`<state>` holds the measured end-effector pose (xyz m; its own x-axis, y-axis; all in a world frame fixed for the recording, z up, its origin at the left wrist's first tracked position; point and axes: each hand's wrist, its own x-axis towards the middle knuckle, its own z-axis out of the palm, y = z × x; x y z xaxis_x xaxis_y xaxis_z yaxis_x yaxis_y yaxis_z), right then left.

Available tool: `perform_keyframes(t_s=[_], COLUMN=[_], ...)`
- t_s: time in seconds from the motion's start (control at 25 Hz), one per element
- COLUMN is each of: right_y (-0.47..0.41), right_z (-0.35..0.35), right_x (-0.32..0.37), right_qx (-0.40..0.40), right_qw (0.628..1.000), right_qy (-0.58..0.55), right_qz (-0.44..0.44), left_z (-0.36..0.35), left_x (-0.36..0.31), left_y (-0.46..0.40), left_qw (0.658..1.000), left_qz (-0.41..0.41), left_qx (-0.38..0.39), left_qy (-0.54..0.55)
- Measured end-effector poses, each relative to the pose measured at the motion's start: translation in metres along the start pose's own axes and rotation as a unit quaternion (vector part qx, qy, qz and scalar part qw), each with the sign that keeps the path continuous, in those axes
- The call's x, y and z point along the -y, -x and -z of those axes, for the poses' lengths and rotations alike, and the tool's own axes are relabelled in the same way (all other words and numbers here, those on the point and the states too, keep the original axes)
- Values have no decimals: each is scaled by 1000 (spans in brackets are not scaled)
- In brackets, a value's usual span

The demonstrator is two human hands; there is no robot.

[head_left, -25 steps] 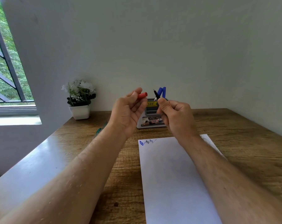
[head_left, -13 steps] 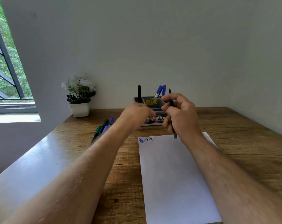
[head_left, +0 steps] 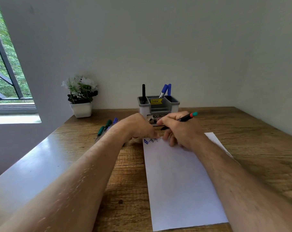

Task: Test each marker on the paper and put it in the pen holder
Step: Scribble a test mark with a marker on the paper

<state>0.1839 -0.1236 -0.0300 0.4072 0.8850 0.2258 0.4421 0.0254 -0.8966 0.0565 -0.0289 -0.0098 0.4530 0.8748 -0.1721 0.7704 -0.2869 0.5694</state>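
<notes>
A: Start near. The paper (head_left: 180,178) lies flat on the wooden desk (head_left: 259,148), long edge running away from the person, and most of it is blank. What makes this test stroke good?

B: Keep the sheet from sliding and lay the new mark in clean white space beside the scribbles (head_left: 150,140) at the far left corner, so its colour reads alone. A light, short zigzag is enough, I'd judge.

A: And the hands?

B: The left hand (head_left: 138,127) rests at the paper's far left corner, by the scribbles. It looks set to pin the sheet, but its fingers are blurred and turned away, so I cannot tell how they are curled or whether they hold the cap.

A: The right one?

B: The right hand (head_left: 178,131) has its fingers curled round a black marker (head_left: 183,118), pinched in a writing grip. The teal-and-red back end points up and right; the tip aims down toward the paper's far edge, though hand and blur hide whether it touches.

A: Farther back?

B: Loose markers (head_left: 106,125), green and blue, lie on the desk left of the paper, not yet tested. Behind the hands stands the pen holder (head_left: 158,105), with a black marker in its left compartment and two blue ones leaning behind the middle. A potted plant (head_left: 80,97) sits by the wall.
</notes>
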Motion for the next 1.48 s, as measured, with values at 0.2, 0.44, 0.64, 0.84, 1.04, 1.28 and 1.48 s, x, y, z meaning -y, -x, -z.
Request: perform_keyframes(t_s=[0.2,0.44,0.64,0.84,1.04,1.28,1.48], right_y=[0,-1,-4,-5,-5,-7,-7], right_z=[2,2,-2,0,-2,0,-2], right_x=[1,-2,-5,-5,-6,-7,-6], right_qx=[31,49,50,69,47,53,50], right_qw=[999,991,987,992,986,992,986], right_qy=[13,122,150,109,154,113,155], right_qz=[-27,11,23,15,30,24,32], left_z=[-5,-9,-12,-12,-12,-12,-10], left_x=[1,3,-1,-3,-3,-2,-2], left_y=[-5,-11,-7,-5,-6,-6,-4], left_qw=[999,999,995,993,993,995,993], left_qz=[-10,-24,-48,-54,-51,-45,-52], left_qx=[-13,-3,-20,-19,-14,-9,-10], left_qy=[-28,-37,-87,-105,-107,-93,-101])
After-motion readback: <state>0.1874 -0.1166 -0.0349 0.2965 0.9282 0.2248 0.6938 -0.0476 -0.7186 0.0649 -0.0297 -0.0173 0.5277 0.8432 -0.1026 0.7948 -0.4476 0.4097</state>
